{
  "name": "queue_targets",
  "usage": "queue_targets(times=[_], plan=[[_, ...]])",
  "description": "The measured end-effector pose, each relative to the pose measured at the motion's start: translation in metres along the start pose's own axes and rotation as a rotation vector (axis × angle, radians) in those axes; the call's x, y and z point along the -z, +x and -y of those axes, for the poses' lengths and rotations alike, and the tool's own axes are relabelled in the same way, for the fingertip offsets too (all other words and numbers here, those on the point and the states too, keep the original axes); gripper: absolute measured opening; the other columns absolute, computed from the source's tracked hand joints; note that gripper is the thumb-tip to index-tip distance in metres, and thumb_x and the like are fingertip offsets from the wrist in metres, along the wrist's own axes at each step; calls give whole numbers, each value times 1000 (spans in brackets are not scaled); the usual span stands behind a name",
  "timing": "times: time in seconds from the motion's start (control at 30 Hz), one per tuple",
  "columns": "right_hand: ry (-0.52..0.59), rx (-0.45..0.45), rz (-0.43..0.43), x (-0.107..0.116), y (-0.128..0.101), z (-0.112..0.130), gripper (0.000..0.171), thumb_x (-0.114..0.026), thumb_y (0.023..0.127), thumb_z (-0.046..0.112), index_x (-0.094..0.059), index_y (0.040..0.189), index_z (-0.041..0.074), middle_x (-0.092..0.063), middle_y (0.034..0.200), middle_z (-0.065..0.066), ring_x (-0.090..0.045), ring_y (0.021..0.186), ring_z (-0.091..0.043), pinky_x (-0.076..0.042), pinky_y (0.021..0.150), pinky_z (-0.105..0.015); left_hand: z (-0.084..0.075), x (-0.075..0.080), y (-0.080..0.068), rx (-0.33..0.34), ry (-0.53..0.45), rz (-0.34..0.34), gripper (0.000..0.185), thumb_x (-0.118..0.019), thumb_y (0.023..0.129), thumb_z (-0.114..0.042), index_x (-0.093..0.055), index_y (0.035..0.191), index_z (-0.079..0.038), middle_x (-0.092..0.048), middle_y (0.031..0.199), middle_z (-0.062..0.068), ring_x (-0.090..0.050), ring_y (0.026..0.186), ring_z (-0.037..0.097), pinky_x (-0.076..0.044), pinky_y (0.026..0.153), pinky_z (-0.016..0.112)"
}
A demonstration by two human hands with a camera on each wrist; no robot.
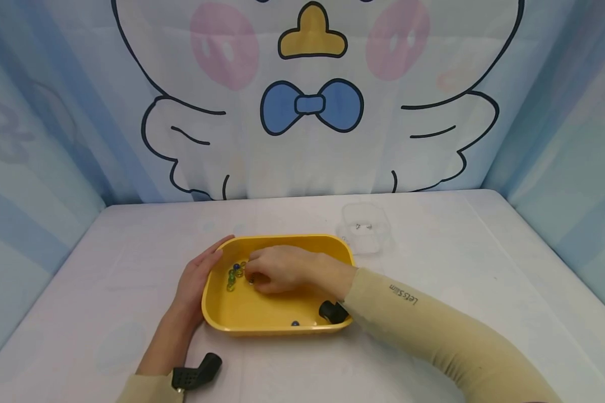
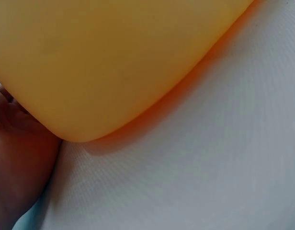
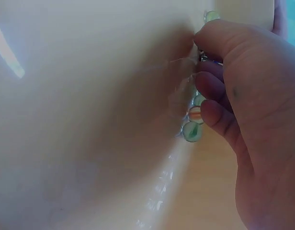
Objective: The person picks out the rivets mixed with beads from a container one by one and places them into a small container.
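Note:
A yellow plastic tray [image 1: 277,310] sits on the white table. A cluster of glass marbles [image 1: 233,275] lies against its left inner wall. My right hand [image 1: 254,277] reaches into the tray with curled fingers and pinches a marble at the edge of the cluster. In the right wrist view the right hand [image 3: 202,60] has thumb and fingers closed just above several marbles [image 3: 191,130] lined along the tray wall [image 3: 90,120]. My left hand [image 1: 196,280] lies flat against the tray's outer left side, fingers straight. The left wrist view shows the tray's outer corner [image 2: 114,57] beside the palm [image 2: 18,158].
One blue marble [image 1: 295,323] lies alone near the tray's front wall. A clear plastic box [image 1: 365,229] stands behind the tray to the right. A cartoon-print curtain [image 1: 307,112] closes off the back and both sides. White cloth [image 2: 209,167] covers the table.

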State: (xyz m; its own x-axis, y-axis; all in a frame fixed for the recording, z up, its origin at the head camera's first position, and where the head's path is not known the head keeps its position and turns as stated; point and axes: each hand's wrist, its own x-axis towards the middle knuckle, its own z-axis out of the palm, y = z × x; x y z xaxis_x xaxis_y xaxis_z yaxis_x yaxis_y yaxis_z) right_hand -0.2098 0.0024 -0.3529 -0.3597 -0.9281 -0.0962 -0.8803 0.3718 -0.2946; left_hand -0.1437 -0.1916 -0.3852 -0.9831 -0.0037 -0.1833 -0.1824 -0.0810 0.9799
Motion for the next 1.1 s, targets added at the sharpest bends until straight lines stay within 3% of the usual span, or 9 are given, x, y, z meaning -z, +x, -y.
queue_targets(times=[0.53, 0.8, 1.1], plan=[[9, 0, 37, -1, 1, 1, 7, -67, 98, 22, -67, 102, 16, -58, 93, 6, -53, 84, -8, -44, 74, -14, 2, 1, 1, 4, -21, 4, 50, -42, 109, -36, -42, 155, -17, -40, 157, -3, -38, 142, 12, -37, 110, 24], [32, -24, 69, 2, 0, 2, 3, -67, 96, 17, -66, 97, 14, -56, 84, 5, -53, 77, -7, -44, 66, -15, 2, 1, 1, 5, -20, 3, 49, -41, 109, -35, -42, 155, -17, -40, 157, -3, -38, 141, 12, -36, 111, 24], [55, -32, 66, 4, -2, 2, 4, -68, 94, 12, -64, 95, 15, -56, 84, 5, -53, 77, -7, -44, 67, -15, 2, 0, 1, 3, -23, 2, 49, -40, 110, -34, -42, 155, -17, -40, 157, -3, -38, 141, 12, -36, 111, 24]])
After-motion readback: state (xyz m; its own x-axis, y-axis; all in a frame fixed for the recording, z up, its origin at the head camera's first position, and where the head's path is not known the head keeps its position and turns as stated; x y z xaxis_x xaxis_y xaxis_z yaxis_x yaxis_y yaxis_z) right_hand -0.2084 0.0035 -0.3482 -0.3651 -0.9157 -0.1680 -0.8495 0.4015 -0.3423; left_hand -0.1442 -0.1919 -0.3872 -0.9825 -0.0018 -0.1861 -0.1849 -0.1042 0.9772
